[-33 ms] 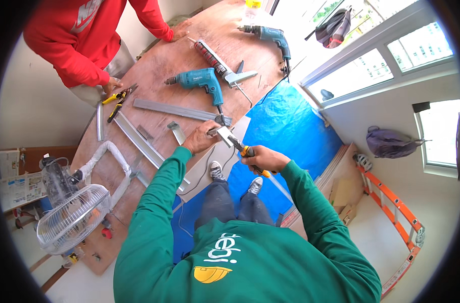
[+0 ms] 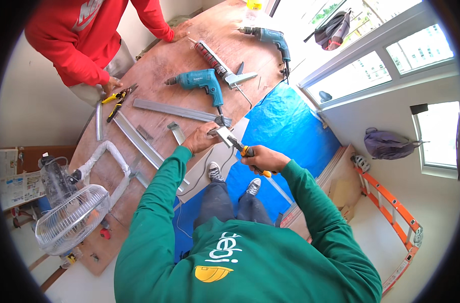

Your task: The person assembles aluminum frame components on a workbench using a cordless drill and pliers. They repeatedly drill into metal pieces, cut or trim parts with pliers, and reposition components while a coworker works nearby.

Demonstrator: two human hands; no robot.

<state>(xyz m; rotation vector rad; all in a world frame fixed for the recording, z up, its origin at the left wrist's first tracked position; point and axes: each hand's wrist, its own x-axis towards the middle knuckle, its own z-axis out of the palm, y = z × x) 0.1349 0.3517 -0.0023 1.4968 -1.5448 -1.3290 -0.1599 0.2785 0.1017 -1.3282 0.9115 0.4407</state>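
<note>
My left hand point(image 2: 201, 140) holds a short piece of grey metal channel point(image 2: 223, 134) at the near edge of the wooden table point(image 2: 154, 70). My right hand point(image 2: 263, 159) grips orange-handled tin snips point(image 2: 246, 151), whose jaws meet the end of that piece. Both of my sleeves are green. A teal power drill point(image 2: 203, 81) lies on the table just beyond the piece. A long grey metal channel point(image 2: 175, 110) lies to the left of my left hand.
A person in red point(image 2: 81, 40) stands at the table's far left, one hand by yellow-handled snips point(image 2: 116, 98). A caulking gun point(image 2: 216, 59), a second drill point(image 2: 270, 36) and more channels point(image 2: 139, 142) lie on the table. Also here are a fan point(image 2: 71, 219), a blue tarp point(image 2: 288, 121) and an orange ladder point(image 2: 392, 208).
</note>
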